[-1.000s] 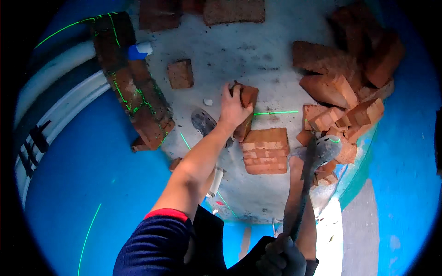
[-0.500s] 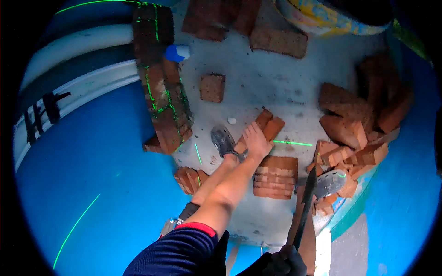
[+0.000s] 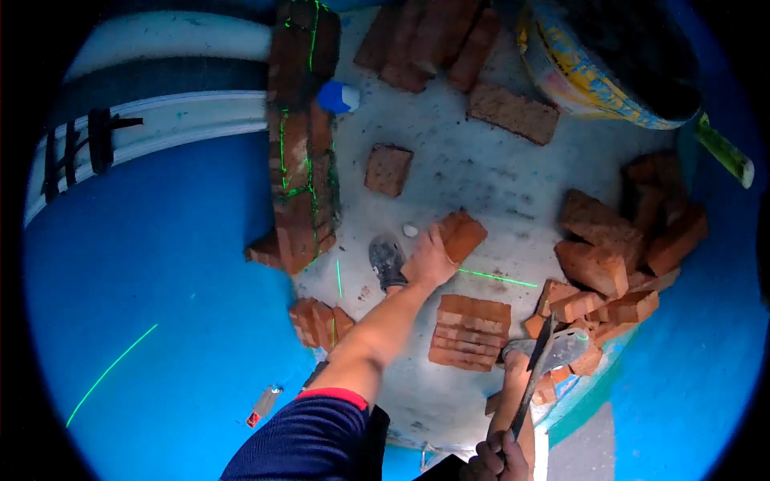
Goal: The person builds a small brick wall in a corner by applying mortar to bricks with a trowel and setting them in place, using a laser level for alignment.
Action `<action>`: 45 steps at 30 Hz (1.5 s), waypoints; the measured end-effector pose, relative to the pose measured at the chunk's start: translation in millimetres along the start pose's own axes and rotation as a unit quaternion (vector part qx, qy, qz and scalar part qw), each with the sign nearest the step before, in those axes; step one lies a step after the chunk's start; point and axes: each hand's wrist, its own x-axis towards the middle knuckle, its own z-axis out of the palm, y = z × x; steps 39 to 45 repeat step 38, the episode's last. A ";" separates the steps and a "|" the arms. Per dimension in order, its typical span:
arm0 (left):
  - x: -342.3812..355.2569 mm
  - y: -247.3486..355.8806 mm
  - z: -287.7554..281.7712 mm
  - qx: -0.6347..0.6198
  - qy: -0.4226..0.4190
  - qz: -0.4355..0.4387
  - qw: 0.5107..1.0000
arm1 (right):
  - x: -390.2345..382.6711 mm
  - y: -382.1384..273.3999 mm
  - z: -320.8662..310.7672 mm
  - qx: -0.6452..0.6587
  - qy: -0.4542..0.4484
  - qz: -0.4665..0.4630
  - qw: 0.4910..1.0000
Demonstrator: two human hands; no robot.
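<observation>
My left hand [image 3: 429, 260] is closed on the near left end of a red brick [image 3: 468, 235], held tilted over the grey floor beside my left grey clog [image 3: 387, 260]. Low in the picture, my right hand [image 3: 499, 460] grips a long, dark tool with a narrow blade [image 3: 529, 389], seen edge-on; its exact kind does not show. The blade points up past my right clog [image 3: 565, 350]. Between the two arms lies a row of bricks [image 3: 470, 333] set side by side. A single brick [image 3: 389, 169] rests farther off.
A low brick wall [image 3: 298, 192] crossed by green laser lines runs along the left, with a blue-and-white object [image 3: 338, 97] against it. Loose bricks [image 3: 597, 268] are heaped at right. A stained bucket [image 3: 561, 76] stands far right; more bricks [image 3: 425, 40] lie at the back.
The brick in my left hand has turned, showing more of its broad face. The whole view has shifted, bringing more of the bucket into sight. My right hand still grips the tool.
</observation>
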 end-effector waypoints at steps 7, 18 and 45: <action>37.9 -24.3 -113.3 -0.163 0.166 0.058 0.971 | -7.0 -2.7 -9.7 0.016 -0.001 0.052 0.999; 177.3 71.7 -347.4 0.029 0.249 -0.106 0.962 | 4.2 -3.3 -30.3 0.002 -0.082 0.007 0.997; -255.2 -82.0 -237.1 -0.008 -0.323 0.189 0.927 | 42.2 26.1 -52.9 0.017 -0.272 0.019 0.962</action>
